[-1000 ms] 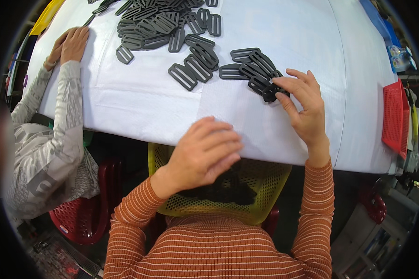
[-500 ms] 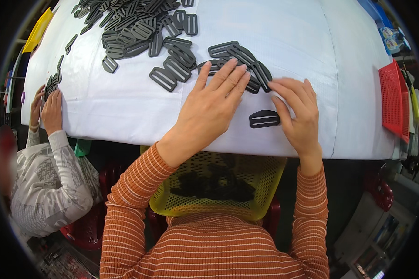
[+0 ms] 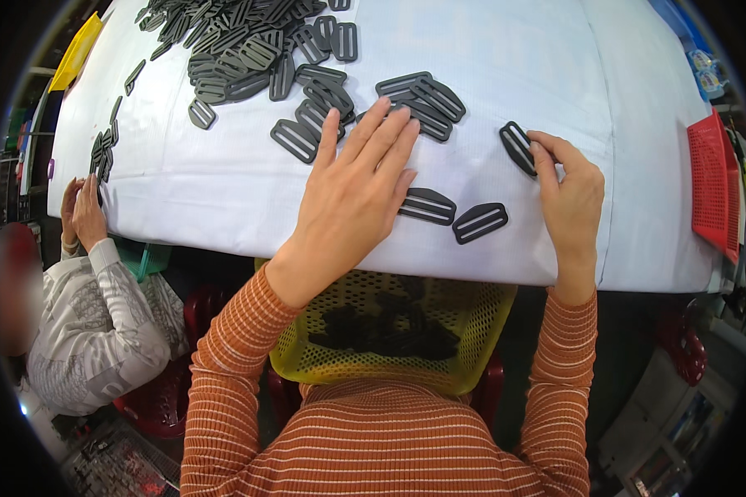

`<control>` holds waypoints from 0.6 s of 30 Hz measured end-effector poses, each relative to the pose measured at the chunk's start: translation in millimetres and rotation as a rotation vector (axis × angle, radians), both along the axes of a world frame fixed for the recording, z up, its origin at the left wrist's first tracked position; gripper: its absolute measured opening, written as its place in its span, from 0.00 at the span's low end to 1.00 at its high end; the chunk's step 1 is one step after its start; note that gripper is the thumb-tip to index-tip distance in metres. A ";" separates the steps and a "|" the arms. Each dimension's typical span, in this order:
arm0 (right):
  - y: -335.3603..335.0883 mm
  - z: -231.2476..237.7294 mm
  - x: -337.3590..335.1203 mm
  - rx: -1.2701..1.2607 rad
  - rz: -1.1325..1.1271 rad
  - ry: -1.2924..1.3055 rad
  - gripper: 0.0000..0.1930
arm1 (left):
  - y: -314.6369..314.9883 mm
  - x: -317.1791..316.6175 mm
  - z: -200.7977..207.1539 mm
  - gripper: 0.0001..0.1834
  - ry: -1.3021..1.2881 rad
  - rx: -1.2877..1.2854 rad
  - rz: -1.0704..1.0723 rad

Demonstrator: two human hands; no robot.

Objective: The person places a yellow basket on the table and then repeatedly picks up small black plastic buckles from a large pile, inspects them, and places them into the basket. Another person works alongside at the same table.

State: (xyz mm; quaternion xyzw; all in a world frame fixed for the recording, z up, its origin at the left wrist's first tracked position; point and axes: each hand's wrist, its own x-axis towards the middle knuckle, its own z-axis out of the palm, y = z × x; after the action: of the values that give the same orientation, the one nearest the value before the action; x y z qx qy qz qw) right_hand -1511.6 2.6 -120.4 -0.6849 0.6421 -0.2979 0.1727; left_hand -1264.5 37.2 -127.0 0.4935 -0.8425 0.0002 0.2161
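Note:
My right hand (image 3: 574, 190) pinches one end of a black plastic slider buckle (image 3: 515, 149) between thumb and fingers, tilted up off to the right. Palm down, my left hand (image 3: 352, 186) has its fingers stretched out at a loose group of the same buckles; its fingertips hide part of some. Two dark buckles (image 3: 416, 101) show just beyond those fingertips. By my left thumb lies a single buckle (image 3: 428, 206), partly covered by the hand. Another buckle (image 3: 481, 223) rests apart near the table's front edge.
A big heap of black buckles (image 3: 240, 50) lies at the far left of the white-covered table (image 3: 514, 50). Below the edge a yellow perforated basket (image 3: 493, 331) holds dark pieces. A red basket (image 3: 713, 186) stands at right. Another person's hands (image 3: 89, 217) handle buckles at left.
My right hand has moved right and now grips a buckle away from the group. My left hand has shifted slightly left. A second buckle now lies near the front edge.

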 end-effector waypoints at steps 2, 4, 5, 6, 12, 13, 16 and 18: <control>-6.4 0.7 -3.9 -0.126 0.028 0.274 0.05 | -7.4 -6.7 1.3 0.25 -0.039 0.073 0.031; -12.8 2.3 6.5 -0.226 0.134 0.233 0.06 | -7.8 -12.6 0.3 0.26 -0.030 0.133 -0.044; -17.9 0.3 11.2 -0.246 0.193 0.181 0.06 | -8.1 -15.3 -0.5 0.26 -0.026 0.161 -0.089; -23.4 -1.6 16.8 -0.266 0.253 0.128 0.07 | -6.3 -17.4 -1.5 0.26 -0.004 0.170 -0.107; -46.6 -16.6 50.1 -0.346 0.410 0.226 0.12 | 12.1 -5.8 0.0 0.26 0.096 0.143 -0.060; -46.8 -15.3 49.6 -0.336 0.413 0.286 0.13 | 13.2 0.0 -0.1 0.26 0.104 0.132 -0.029; -46.9 -18.6 48.0 -0.350 0.404 0.277 0.16 | 10.1 18.8 -2.9 0.26 0.103 0.104 0.060; -45.2 -18.6 46.9 -0.289 0.352 0.201 0.19 | 9.2 24.6 -4.4 0.25 0.122 0.086 0.097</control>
State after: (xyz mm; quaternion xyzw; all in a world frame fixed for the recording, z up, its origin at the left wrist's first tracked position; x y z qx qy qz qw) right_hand -1464.6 -42.5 -139.0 -0.8299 0.4777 -0.2823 0.0574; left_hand -1239.9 46.4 -131.5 0.5416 -0.8022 -0.0558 0.2452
